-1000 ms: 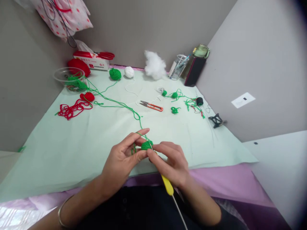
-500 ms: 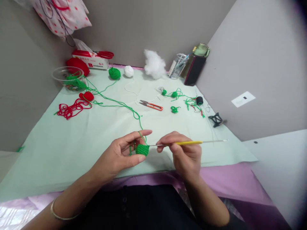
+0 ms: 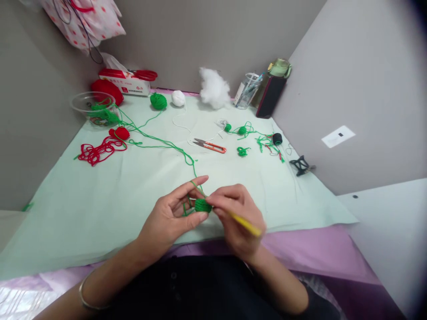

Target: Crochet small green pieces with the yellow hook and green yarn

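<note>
Near the table's front edge, my left hand [image 3: 173, 211] pinches a small green crochet piece [image 3: 202, 205] between thumb and fingers. Green yarn [image 3: 194, 171] runs over its raised index finger and back across the table. My right hand [image 3: 242, 218] is closed round a crochet hook with a yellow handle [image 3: 247, 224], tilted down toward me. Its fingertips meet the right side of the green piece, so the hook's tip is hidden behind them.
Orange thread snips [image 3: 210, 146] lie mid-table. Behind are a green yarn ball [image 3: 158, 102], a white yarn ball [image 3: 178, 98] and white stuffing [image 3: 215, 88]. A clear tub [image 3: 76, 105] and red yarn [image 3: 95, 153] are left; a bottle [image 3: 279, 68] and black phone stand [image 3: 301, 166] are right.
My right hand has moved left against the green piece, and the hook has swung from nearly level to slanting down toward me. The left hand still holds the piece, now tipped differently.
</note>
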A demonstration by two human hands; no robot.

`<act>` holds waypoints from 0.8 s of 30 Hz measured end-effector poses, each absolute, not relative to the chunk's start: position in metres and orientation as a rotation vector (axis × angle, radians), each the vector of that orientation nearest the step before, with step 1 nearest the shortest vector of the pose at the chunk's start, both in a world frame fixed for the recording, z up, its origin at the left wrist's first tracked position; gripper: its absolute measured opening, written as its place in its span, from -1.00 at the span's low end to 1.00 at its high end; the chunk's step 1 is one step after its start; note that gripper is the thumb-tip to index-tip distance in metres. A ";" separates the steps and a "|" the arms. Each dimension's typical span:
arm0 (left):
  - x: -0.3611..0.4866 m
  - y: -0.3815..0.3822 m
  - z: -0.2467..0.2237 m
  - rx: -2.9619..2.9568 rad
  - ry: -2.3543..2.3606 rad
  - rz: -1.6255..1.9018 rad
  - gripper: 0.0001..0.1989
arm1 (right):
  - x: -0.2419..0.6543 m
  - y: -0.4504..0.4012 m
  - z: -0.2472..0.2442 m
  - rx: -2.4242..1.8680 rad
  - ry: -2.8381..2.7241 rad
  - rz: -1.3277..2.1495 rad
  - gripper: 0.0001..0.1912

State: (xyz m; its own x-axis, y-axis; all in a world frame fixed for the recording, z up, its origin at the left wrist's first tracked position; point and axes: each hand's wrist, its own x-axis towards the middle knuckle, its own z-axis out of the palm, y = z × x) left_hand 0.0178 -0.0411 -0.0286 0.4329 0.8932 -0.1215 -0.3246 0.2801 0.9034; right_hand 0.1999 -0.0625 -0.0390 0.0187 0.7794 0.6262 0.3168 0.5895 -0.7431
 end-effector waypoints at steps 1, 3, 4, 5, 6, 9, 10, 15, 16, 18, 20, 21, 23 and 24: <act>0.020 -0.043 -0.029 0.897 0.720 0.926 -0.40 | 0.198 -0.065 -0.042 -0.978 -1.626 0.282 -0.71; 0.023 -0.044 -0.028 0.795 0.694 0.915 -0.43 | 0.195 -0.067 -0.045 -0.972 -1.660 0.123 -0.61; 0.023 -0.043 -0.028 0.749 0.678 0.900 -0.47 | 0.195 -0.066 -0.045 -0.957 -1.652 0.150 -0.60; 0.022 -0.042 -0.027 0.711 0.659 0.884 -0.50 | 0.195 -0.065 -0.043 -0.939 -1.634 0.221 -0.61; 0.021 -0.041 -0.026 0.682 0.641 0.870 -0.52 | 0.196 -0.063 -0.041 -0.925 -1.600 0.304 -0.64; 0.014 -0.036 -0.026 0.659 0.596 0.846 -0.54 | 0.203 -0.057 -0.034 -0.857 -1.421 0.583 -0.74; 0.012 -0.035 -0.027 0.663 0.590 0.841 -0.56 | 0.206 -0.055 -0.032 -0.832 -1.347 0.667 -0.77; 0.009 -0.034 -0.028 0.738 0.575 0.825 -0.60 | 0.214 -0.050 -0.025 -0.759 -1.067 1.069 -0.83; 0.010 -0.034 -0.028 0.785 0.578 0.837 -0.60 | 0.213 -0.050 -0.025 -0.741 -1.058 1.121 -0.83; 0.012 -0.034 -0.027 0.894 0.599 0.850 -0.57 | 0.210 -0.051 -0.025 -0.720 -1.117 1.129 -0.82; 0.013 -0.034 -0.026 0.981 0.645 0.848 -0.50 | 0.207 -0.052 -0.027 -0.750 -1.260 1.007 -0.84; 0.013 -0.034 -0.025 1.015 0.678 0.845 -0.47 | 0.205 -0.052 -0.029 -0.776 -1.330 0.936 -0.84; 0.013 -0.035 -0.023 1.091 0.742 0.849 -0.44 | 0.204 -0.052 -0.033 -0.800 -1.400 0.874 -0.84; 0.013 -0.035 -0.022 1.134 0.765 0.852 -0.44 | 0.205 -0.052 -0.035 -0.787 -1.388 0.897 -0.84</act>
State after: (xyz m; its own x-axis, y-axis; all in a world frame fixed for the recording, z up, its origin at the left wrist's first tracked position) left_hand 0.0127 -0.0353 -0.0218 0.4746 0.8759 -0.0873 -0.1804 0.1939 0.9643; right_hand 0.2048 -0.0516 -0.0350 -0.0247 0.8833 0.4682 -0.0638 0.4660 -0.8825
